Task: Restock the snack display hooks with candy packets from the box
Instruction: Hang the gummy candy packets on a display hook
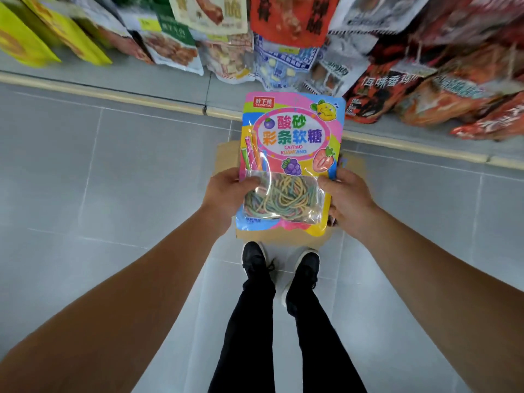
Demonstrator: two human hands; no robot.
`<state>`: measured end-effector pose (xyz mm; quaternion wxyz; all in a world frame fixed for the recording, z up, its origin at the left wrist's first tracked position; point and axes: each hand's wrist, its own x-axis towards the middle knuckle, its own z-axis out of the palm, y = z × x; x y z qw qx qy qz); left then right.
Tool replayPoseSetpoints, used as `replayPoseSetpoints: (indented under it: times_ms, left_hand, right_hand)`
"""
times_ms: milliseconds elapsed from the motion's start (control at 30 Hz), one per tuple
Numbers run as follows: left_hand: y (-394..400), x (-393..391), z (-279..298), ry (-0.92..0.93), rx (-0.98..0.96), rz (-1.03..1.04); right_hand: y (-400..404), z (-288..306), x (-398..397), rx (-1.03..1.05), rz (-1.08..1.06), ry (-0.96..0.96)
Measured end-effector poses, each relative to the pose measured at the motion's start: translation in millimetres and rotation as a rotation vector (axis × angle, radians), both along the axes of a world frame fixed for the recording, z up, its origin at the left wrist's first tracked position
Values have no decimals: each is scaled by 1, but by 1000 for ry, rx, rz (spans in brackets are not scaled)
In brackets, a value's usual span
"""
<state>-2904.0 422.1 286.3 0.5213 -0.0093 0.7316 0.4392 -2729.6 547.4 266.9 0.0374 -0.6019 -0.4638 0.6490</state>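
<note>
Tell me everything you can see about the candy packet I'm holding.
The candy packet is a flat, glossy plastic pouch, pink, blue and yellow, printed with Chinese characters, "CAITIAO RUANTANG" and cartoon lemon, grape and strawberry figures. A clear window in its lower half shows tangled rainbow-coloured candy strings. It looks sealed and is held front side up, top edge toward the display. The left hand grips its lower left edge and the right hand its lower right edge, above the cardboard box on the floor.
</note>
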Motion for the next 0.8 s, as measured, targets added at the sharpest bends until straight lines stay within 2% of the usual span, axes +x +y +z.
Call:
replayPoseSetpoints:
  times_ms: [267, 567, 800]
  left_hand:
    - [-10, 48, 160, 78, 194, -97]
    - [-19, 127, 311, 309, 430, -224]
    - [-22, 179, 425, 473, 618, -261]
  right_hand:
    - [-9, 162, 52, 201, -62, 64]
    - [-20, 318, 142, 436, -60, 237]
    - [-29, 441, 195, 617, -135, 355]
